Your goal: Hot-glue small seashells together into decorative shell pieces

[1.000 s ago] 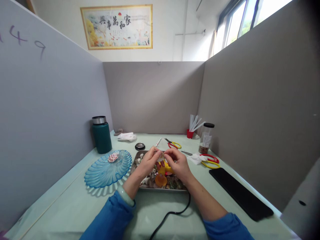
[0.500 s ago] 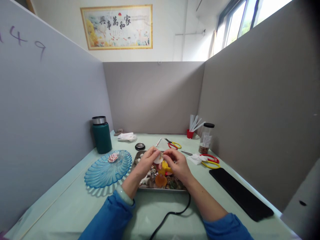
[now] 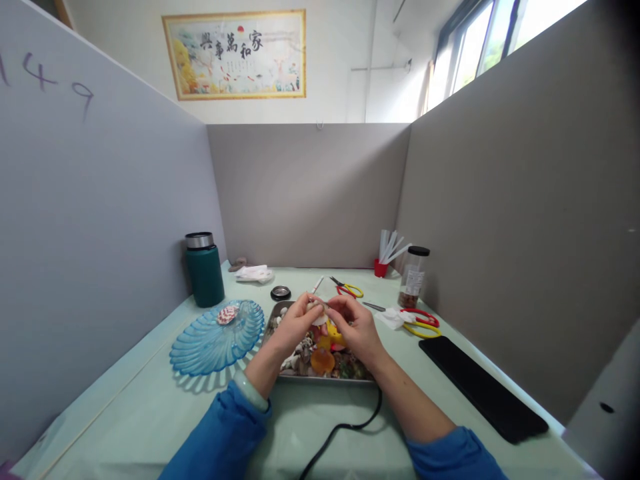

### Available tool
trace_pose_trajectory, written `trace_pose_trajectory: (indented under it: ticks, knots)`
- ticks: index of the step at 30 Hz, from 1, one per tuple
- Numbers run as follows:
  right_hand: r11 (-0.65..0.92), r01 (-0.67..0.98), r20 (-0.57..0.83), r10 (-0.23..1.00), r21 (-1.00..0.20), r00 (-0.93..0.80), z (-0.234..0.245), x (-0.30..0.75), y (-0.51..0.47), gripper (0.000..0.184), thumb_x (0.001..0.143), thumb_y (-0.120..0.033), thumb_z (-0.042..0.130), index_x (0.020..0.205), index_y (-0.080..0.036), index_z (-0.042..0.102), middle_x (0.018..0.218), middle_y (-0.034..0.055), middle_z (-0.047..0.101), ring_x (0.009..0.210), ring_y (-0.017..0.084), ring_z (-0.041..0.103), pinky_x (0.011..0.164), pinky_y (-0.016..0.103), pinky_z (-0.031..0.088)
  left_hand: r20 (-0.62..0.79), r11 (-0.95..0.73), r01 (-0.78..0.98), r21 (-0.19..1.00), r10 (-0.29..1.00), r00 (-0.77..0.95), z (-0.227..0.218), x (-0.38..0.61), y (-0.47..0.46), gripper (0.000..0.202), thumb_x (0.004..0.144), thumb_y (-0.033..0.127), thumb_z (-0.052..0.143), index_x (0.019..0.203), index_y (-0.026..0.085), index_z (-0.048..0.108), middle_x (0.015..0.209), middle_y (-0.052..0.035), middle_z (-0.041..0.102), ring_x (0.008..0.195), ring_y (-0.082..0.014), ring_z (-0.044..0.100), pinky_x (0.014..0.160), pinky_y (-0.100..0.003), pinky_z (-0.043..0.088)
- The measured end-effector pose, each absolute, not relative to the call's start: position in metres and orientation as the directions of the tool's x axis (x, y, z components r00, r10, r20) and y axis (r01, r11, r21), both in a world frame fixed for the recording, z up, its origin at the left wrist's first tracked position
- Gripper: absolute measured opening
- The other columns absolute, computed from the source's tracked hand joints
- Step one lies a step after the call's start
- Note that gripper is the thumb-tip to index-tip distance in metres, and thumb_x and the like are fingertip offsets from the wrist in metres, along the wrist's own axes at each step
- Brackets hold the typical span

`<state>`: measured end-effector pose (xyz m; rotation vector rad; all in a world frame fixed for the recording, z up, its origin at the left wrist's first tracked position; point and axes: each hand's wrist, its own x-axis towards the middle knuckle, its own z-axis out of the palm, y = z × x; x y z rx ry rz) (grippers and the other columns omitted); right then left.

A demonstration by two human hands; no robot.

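Both hands meet above a metal tray (image 3: pixel 280 317) filled with several shells and coloured bits. My left hand (image 3: pixel 295 324) pinches a small pale shell (image 3: pixel 319 319) between thumb and fingers. My right hand (image 3: pixel 353 327) is closed too, its fingertips pinching at the same shell from the right. An orange shell (image 3: pixel 323 361) and a yellow piece (image 3: pixel 334 333) lie in the tray just below the hands. A blue glass plate (image 3: pixel 215 337) to the left carries a red-and-white shell (image 3: pixel 227 315).
A green flask (image 3: pixel 205 269) stands at the back left, with a white cloth (image 3: pixel 254 273) and a round lid (image 3: pixel 281 293) nearby. Scissors (image 3: pixel 347 288), a second pair of scissors (image 3: pixel 421 324), a jar (image 3: pixel 413 277), a red cup (image 3: pixel 381 267) and a black phone (image 3: pixel 480 388) lie right. A black cable (image 3: pixel 345 427) runs forward.
The pale shell has been turned slightly between my fingertips; both hands stay in the same spot over the tray.
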<state>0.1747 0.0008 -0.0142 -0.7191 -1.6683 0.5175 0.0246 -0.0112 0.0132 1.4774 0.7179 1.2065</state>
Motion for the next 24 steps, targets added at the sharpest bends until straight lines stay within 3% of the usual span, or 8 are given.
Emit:
trace_pose_trajectory:
  ticks: [9,24]
  knots:
    - [0.756,0.275,0.769,0.634,-0.594,-0.08,-0.011,0.175,0.002,0.01,0.087,-0.026,0.056,0.091,-0.02,0.062,0.082,0.0022,0.059,0.065,0.013,0.053,0.061,0.025,0.043,0.316,-0.287,-0.136,0.948,0.902,0.296,0.011,0.024,-0.009,0.031,0.079,0.041,0.06,0.092,0.015,0.051,0.079,-0.0018,0.06,0.067,-0.0156,0.063,0.05,-0.024,0.051]
    - [0.786,0.367,0.822,0.563,-0.497,-0.092,-0.002,0.174,-0.007,0.006,0.086,-0.02,0.055,0.086,-0.02,0.062,0.086,0.0045,0.056,0.077,0.016,0.055,0.063,0.026,0.044,0.268,-0.266,-0.052,0.963,0.907,0.324,0.011,0.026,-0.011,0.032,0.08,0.046,0.056,0.088,0.016,0.049,0.056,0.0,0.062,0.049,-0.0158,0.061,0.046,-0.025,0.049]
